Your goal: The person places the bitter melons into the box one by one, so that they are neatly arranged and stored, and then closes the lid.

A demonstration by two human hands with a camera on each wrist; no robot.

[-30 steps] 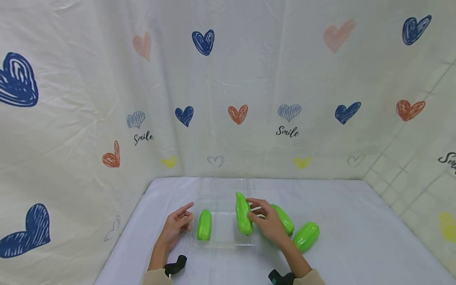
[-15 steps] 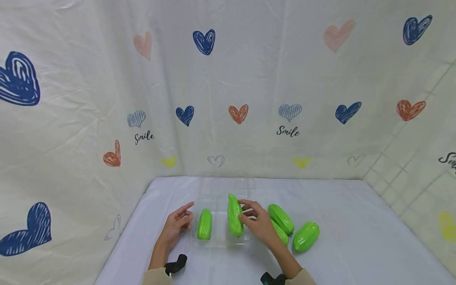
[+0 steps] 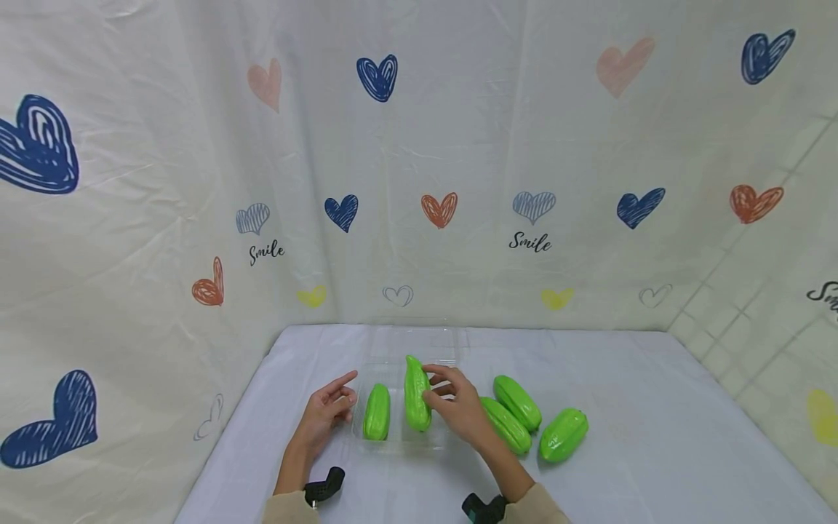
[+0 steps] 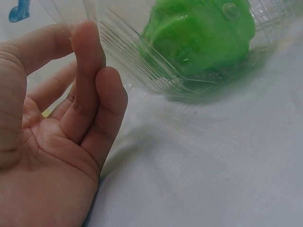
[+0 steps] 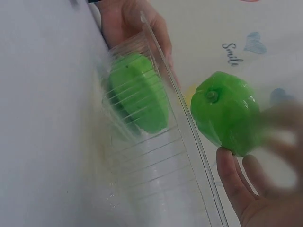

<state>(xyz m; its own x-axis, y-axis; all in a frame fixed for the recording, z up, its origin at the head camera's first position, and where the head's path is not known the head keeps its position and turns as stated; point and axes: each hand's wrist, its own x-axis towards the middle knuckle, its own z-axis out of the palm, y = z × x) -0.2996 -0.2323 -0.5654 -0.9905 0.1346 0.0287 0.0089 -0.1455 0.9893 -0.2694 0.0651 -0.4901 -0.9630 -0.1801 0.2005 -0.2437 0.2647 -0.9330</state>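
Observation:
My right hand [image 3: 457,406] pinches a long, ridged, bright green gourd [image 3: 416,394] between thumb and fingers. It is held upright over a clear plastic box [image 3: 401,445], above the rim in the right wrist view. A second green gourd [image 3: 376,413] lies inside the box along its left side. My left hand [image 3: 327,409] is at the box's left wall, fingers loosely spread and fingertips right by the plastic. In the left wrist view the fingers [image 4: 87,61] are half bent and hold nothing.
Three more green gourds lie right of the box: one near my right forearm [image 3: 506,426], one behind it [image 3: 517,402], and one farther right [image 3: 564,435]. The box's clear lid [image 3: 412,340] lies folded back behind it. A heart-printed cloth [image 3: 484,145] hangs behind the white table [image 3: 628,466].
My right hand has carried the green gourd leftward, from the box's right side to over its middle. The gourds at right have come out from behind that hand. The left hand stays put.

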